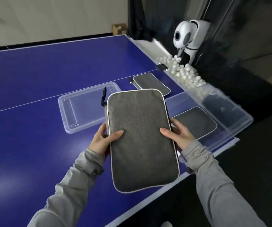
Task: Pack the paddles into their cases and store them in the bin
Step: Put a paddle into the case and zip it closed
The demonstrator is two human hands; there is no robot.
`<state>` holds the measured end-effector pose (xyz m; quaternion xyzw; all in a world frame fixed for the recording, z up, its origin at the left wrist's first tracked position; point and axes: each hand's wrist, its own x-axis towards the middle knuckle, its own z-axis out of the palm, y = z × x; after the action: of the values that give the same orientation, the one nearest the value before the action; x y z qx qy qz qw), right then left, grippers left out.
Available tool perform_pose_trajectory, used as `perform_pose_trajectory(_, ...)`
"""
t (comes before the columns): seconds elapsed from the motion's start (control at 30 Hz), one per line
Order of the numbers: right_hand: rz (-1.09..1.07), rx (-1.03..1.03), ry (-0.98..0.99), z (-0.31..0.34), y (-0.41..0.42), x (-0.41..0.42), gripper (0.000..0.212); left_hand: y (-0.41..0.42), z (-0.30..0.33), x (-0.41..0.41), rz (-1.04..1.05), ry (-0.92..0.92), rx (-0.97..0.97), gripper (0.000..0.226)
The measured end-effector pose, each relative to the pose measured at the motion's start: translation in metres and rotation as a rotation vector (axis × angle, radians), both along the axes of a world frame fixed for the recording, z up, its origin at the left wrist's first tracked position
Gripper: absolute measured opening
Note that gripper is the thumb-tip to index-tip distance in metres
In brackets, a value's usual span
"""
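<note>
The room is dim, and soft light falls from above-left, leaving a pale sheen on the glossy blue tabletop (33, 128). The right side sinks into near-black. Wide-angle distortion bends the tabletop's edges and white lines. The white rounded ball machine (187, 38) and heap of white balls (184, 72) look smeared.

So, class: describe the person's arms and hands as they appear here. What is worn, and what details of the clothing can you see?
Both arms wear light grey long sleeves of soft, plain fabric, with no visible logos or markings. The left sleeve bunches into folds at the cuff near the wrist; the right sleeve ends in a snug cuff. The left hand and right hand are bare: no gloves, rings or watch are visible.
</note>
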<state>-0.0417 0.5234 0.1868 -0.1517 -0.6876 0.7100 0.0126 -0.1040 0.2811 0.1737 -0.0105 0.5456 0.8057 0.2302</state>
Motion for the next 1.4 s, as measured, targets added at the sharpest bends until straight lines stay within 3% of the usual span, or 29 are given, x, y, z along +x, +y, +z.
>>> perform_pose_trajectory(0.2,0.043,-0.014,0.062,0.036,0.112,0.031,0.032,0.111,0.02,0.024,0.166,-0.001,0.112,0.049)
perform_pose_trajectory(0.33,-0.024,-0.299,0.039,0.038,0.168,0.064,0.041,0.178,0.022,0.038,0.282,-0.047,0.28,0.045)
perform_pose_trajectory(0.4,-0.088,-0.414,0.051,0.032,0.178,0.071,0.046,0.21,0.023,0.043,0.366,-0.054,0.344,0.042)
perform_pose_trajectory(0.5,-0.251,-0.473,0.057,0.023,0.181,0.065,0.07,0.252,0.025,0.051,0.487,-0.039,0.395,0.038)
perform_pose_trajectory(0.57,-0.369,-0.483,0.082,0.019,0.186,0.056,0.068,0.272,0.026,0.053,0.545,-0.008,0.391,0.042)
perform_pose_trajectory(0.73,-0.444,-0.546,0.122,0.022,0.218,0.029,0.06,0.296,0.02,0.04,0.473,0.118,0.245,0.05)
perform_pose_trajectory(0.9,-0.356,-0.471,0.167,0.035,0.266,0.003,0.033,0.27,0.016,0.008,0.201,0.297,-0.002,0.049)
perform_pose_trajectory(0.97,-0.301,-0.409,0.15,0.04,0.29,-0.007,0.031,0.245,0.021,-0.011,0.262,0.236,0.12,0.067)
perform_pose_trajectory(1.03,-0.236,-0.34,0.118,0.042,0.314,-0.019,0.034,0.228,0.026,-0.029,0.216,0.141,0.202,0.053)
perform_pose_trajectory(1.1,-0.163,-0.273,0.081,0.041,0.332,-0.032,0.037,0.228,0.03,-0.041,0.099,0.117,0.056,0.05)
perform_pose_trajectory(1.17,-0.106,-0.232,0.045,0.035,0.348,-0.046,0.042,0.244,0.028,-0.046,0.055,0.113,-0.093,0.068)
perform_pose_trajectory(1.3,-0.012,-0.185,-0.039,0.016,0.376,-0.075,0.056,0.281,0.005,-0.04,0.176,0.037,-0.264,0.054)
perform_pose_trajectory(1.4,0.081,-0.135,-0.114,0.0,0.396,-0.095,0.061,0.303,-0.015,-0.032,0.227,-0.025,-0.327,0.061)
